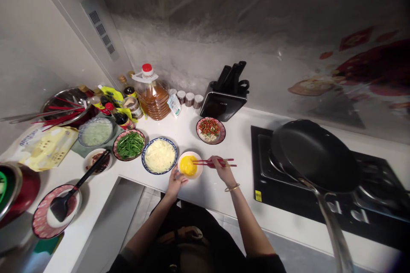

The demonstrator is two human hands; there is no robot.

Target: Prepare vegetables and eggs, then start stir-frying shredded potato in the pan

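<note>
My left hand (176,182) is closed on the rim of a small pale bowl (199,172) near the counter's front edge. Yellow beaten egg (188,165) lies in the bowl. A pair of red chopsticks (202,163) is gripped in my right hand (221,168), their tips in the egg. Just left of the bowl is a blue-rimmed plate (144,163) of pale shreds (159,155). Behind it, a red-patterned plate (197,133) holds chopped red and green pieces with some white ones (209,130).
On the right a black wok (315,153) sits on the gas stove (265,185), handle toward me. A knife block (221,104) and an oil jug (154,102) stand along the wall. Chopped greens (130,145) and a black spatula (77,185) on a plate (41,224) are leftward.
</note>
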